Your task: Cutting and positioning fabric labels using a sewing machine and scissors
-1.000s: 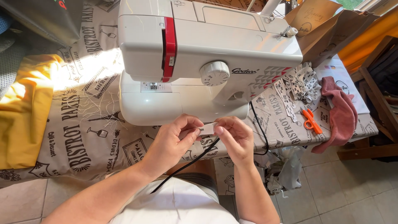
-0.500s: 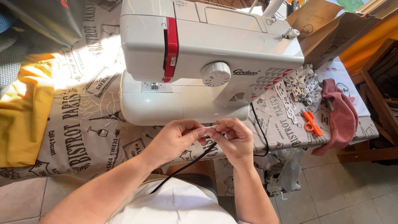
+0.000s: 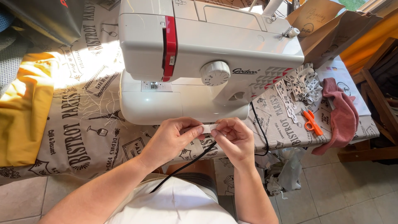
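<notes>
Pinching a small white fabric label (image 3: 208,128) between left hand (image 3: 172,139) and right hand (image 3: 233,139), before a white sewing machine (image 3: 207,62).
Now drawn together, both grips closed on the label, above the table (image 3: 83,137).

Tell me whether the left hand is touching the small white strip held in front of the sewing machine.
Touching. The head view shows the left hand pinching one end of the small white strip between thumb and fingertips, with no gap.

printed tablecloth (image 3: 83,137) bears sewing machine (image 3: 199,62), orange snips (image 3: 310,122), yellow cloth (image 3: 25,108).
</notes>
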